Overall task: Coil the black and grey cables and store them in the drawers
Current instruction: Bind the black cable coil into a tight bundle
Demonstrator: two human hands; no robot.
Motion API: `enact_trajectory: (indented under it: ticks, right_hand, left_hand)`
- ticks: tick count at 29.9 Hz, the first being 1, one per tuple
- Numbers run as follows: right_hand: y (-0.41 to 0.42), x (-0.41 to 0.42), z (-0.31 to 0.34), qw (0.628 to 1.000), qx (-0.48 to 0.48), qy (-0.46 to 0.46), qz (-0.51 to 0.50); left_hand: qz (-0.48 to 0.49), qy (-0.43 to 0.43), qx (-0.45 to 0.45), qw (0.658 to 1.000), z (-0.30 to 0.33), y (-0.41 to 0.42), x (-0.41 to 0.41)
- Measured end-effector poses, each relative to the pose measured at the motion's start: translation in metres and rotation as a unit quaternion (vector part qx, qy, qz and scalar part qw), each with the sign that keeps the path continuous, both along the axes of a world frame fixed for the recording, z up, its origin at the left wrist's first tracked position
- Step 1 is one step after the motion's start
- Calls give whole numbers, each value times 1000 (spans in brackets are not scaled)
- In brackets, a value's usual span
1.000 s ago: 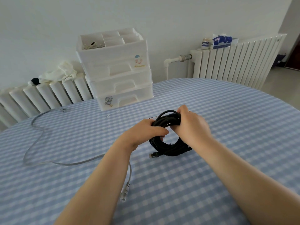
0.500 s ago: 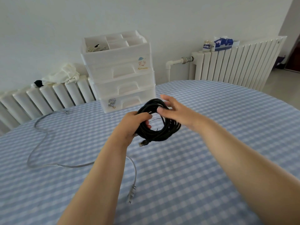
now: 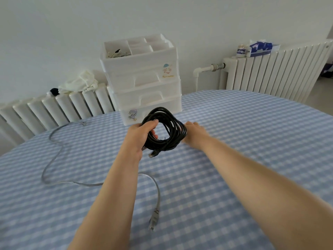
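I see the checked table (image 3: 252, 141) carrying the white drawer unit (image 3: 144, 87) at its far edge, all drawers closed. Well in front of the unit the grey cable (image 3: 54, 156) lies loose, not yet coiled. Just before the bottom drawer, my left hand (image 3: 139, 138) clenches the black cable (image 3: 164, 130), coiled, likely so its loops stay together. My right hand (image 3: 195, 134) rests beside the coil, loose, perhaps free for a handle.
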State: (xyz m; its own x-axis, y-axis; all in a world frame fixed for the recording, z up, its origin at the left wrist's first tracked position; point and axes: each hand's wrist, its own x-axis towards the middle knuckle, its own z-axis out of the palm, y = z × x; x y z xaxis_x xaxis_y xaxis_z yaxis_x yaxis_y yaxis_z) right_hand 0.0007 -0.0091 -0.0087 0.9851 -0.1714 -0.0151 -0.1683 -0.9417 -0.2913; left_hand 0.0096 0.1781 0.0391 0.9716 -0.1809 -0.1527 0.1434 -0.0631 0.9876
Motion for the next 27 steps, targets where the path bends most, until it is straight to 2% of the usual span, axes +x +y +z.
enact_trajectory:
  ticks: [4, 6, 7, 9, 10, 12, 15, 20, 25, 27]
  right_hand:
    - [9, -11, -4, 998, -10, -31, -56]
    - [3, -16, -7, 991, 35, -53, -118]
    - [-3, -19, -7, 979, 95, -83, -159]
    - [-15, -28, 2, 922, 240, -201, -226]
    - [-17, -34, 9, 896, 277, -268, -222]
    - [-10, -45, 26, 889, 288, -324, -146]
    - [17, -56, 34, 923, 300, -238, -43]
    - [16, -65, 28, 898, 393, -195, -32]
    - [22, -72, 27, 942, 290, -165, -31]
    - [23, -73, 28, 943, 289, -160, -35]
  left_hand:
    - [-5, 9, -10, 1000, -2, -6, -2]
    - [-8, -4, 4, 1000, -5, -9, -3]
    - [-9, -16, 18, 1000, -6, -11, -4]
    - [-9, -38, 46, 998, -8, -15, -6]
    - [-13, -44, 52, 998, -9, -18, -7]
    - [-31, -41, 55, 997, -10, -24, -12]
    - [-67, -36, 65, 995, -14, -34, -20]
    - [-108, -32, 81, 990, -17, -33, -23]
    - [-112, -65, 81, 988, -14, -37, -29]
    - [-105, -71, 86, 988, -14, -39, -30]
